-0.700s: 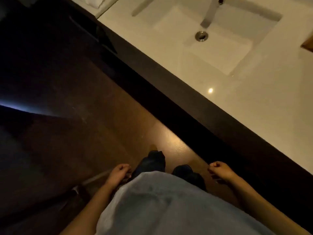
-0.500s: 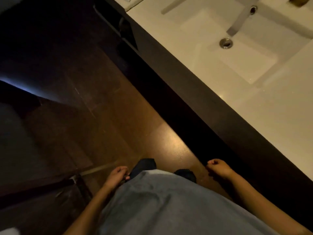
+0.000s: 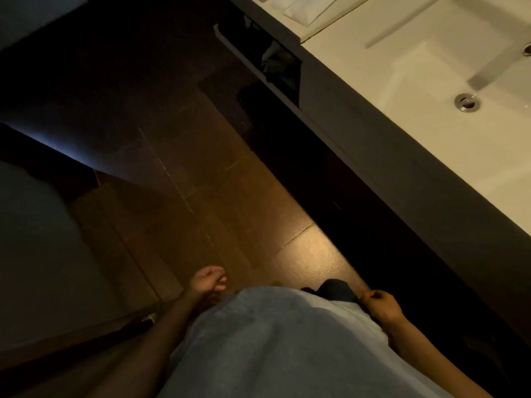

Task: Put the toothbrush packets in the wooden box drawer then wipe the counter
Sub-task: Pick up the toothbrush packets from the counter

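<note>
Down at six o'clock, left hand point(image 3: 207, 283) and right hand point(image 3: 380, 303) hanging loosely curled, holding nothing. Well apart at one o'clock, pale flat packets point(image 3: 309, 8) on counter point(image 3: 448, 156), probably the toothbrush packets; long axis unclear. Right hand nearer. Wooden box unseen.

Both hands hang empty, loosely curled, below the counter point(image 3: 431, 173): left hand point(image 3: 207, 281), right hand point(image 3: 380, 305) nearer it.
</note>
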`<move>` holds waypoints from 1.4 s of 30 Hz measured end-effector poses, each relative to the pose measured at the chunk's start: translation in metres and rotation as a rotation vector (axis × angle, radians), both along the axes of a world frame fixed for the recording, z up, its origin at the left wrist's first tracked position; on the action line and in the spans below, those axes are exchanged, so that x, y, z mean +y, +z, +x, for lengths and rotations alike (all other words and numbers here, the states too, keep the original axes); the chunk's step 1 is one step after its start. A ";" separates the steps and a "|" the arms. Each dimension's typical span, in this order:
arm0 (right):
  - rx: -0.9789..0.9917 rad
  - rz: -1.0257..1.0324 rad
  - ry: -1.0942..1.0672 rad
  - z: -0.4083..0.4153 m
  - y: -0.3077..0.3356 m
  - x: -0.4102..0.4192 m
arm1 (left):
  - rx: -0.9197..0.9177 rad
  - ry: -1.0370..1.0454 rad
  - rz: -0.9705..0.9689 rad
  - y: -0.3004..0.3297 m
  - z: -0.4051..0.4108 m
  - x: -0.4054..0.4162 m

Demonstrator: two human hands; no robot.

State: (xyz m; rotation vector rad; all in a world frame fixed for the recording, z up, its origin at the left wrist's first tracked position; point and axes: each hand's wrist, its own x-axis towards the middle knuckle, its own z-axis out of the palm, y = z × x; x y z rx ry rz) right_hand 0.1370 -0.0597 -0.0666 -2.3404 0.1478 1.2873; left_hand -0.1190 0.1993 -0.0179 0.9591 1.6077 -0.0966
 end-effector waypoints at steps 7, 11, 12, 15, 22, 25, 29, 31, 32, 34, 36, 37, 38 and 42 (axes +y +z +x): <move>0.091 0.069 0.071 0.007 0.016 0.098 | -0.053 0.049 0.036 0.012 -0.008 0.065; 0.132 0.083 0.101 0.026 0.009 0.155 | -0.028 0.081 0.009 -0.013 -0.003 0.093; 0.147 0.094 0.106 0.032 0.006 0.173 | -0.010 0.067 0.011 -0.017 0.000 0.101; 0.179 0.142 0.136 0.055 0.004 0.231 | 0.012 0.066 0.051 -0.015 0.008 0.130; 0.138 0.240 0.298 0.107 0.020 0.385 | 0.024 0.172 0.080 -0.007 0.014 0.222; 0.118 0.234 0.344 0.114 0.026 0.430 | -0.037 0.203 0.069 -0.002 0.024 0.251; 0.107 0.222 0.314 0.105 0.026 0.469 | -0.074 0.166 0.042 -0.006 0.033 0.306; 0.104 0.206 0.279 0.094 0.022 0.484 | -0.071 0.076 0.039 -0.004 0.036 0.342; 0.100 0.198 0.255 0.087 0.020 0.490 | -0.068 0.019 0.042 -0.003 0.036 0.361; 0.093 0.179 0.180 0.070 0.017 0.500 | -0.054 -0.126 0.052 -0.005 0.031 0.402; 0.108 0.152 0.094 0.049 0.020 0.511 | -0.031 -0.221 0.051 -0.004 0.026 0.447; 0.119 0.140 0.048 0.039 0.020 0.516 | -0.022 -0.245 0.043 -0.002 0.026 0.469; 0.124 0.130 0.012 0.029 0.020 0.520 | -0.019 -0.266 0.032 0.001 0.030 0.490; 0.131 0.103 -0.055 0.000 0.024 0.535 | -0.054 -0.441 -0.021 0.024 0.067 0.548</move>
